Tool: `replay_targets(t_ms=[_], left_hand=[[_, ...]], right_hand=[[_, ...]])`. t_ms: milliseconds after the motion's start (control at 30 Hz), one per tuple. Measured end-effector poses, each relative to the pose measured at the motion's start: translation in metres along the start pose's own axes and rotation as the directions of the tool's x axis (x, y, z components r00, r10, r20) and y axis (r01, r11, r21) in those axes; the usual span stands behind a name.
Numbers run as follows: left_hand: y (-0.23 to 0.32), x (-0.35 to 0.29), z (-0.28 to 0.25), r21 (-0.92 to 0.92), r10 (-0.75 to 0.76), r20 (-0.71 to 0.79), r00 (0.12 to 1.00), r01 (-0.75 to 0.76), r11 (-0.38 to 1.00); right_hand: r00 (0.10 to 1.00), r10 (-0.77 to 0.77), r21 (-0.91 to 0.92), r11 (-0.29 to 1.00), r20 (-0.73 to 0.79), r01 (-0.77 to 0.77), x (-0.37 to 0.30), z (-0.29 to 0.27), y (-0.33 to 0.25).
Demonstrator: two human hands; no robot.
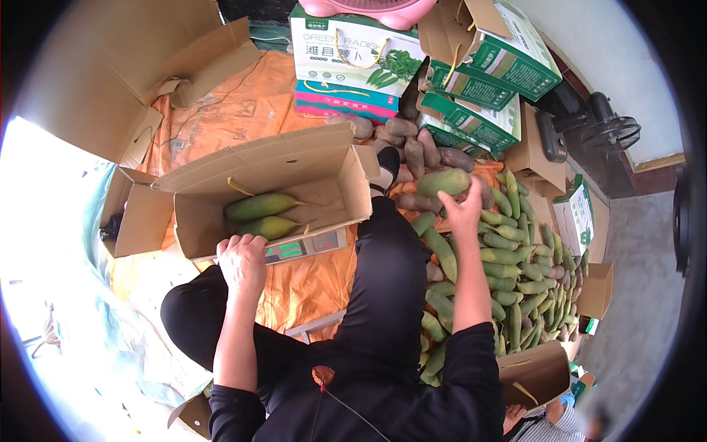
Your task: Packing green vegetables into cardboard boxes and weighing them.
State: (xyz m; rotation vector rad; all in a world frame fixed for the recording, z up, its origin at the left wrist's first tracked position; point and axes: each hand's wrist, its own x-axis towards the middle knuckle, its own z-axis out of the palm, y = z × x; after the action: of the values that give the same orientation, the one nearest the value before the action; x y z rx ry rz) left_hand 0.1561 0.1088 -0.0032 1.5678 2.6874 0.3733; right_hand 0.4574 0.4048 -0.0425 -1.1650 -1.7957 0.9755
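Note:
An open cardboard box (pixel 258 166) sits in front of me on a scale (pixel 324 243) with a lit green display. Two green radishes (pixel 265 206) lie side by side inside it. My left hand (pixel 241 259) is closed over the box's near edge, at its left part. Over to the right, my right hand (pixel 465 214) grips one end of a thick green radish (pixel 440 182), thumb on one side and fingers on the other. That radish is held above a pile of green radishes (pixel 508 256) beside my right leg.
Reddish-brown roots (pixel 414 155) lie beyond my foot. Printed gift boxes (pixel 357 55) and green-white cartons (pixel 490 74) are stacked at the back. A small black fan (pixel 611 132) is at the far right. Orange sheeting (pixel 221 110) covers the floor. Another person (pixel 549 423) is at the lower right.

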Motion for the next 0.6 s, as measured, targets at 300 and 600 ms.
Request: replay_targets(t_ms=[300,600], left_hand=[[-0.004,-0.004,0.002,0.039,-0.001,0.01,1.0,0.0,0.999],[-0.002,-0.002,0.002,0.003,-0.001,0.03,1.0,0.0,1.0]], right_hand=[[0.937,-0.35,0.537,0.789,-0.008,0.299,0.018,0.006,-0.195],[0.891,-0.236,0.499,0.866,0.388,0.012,-0.004,0.124,-0.191]])
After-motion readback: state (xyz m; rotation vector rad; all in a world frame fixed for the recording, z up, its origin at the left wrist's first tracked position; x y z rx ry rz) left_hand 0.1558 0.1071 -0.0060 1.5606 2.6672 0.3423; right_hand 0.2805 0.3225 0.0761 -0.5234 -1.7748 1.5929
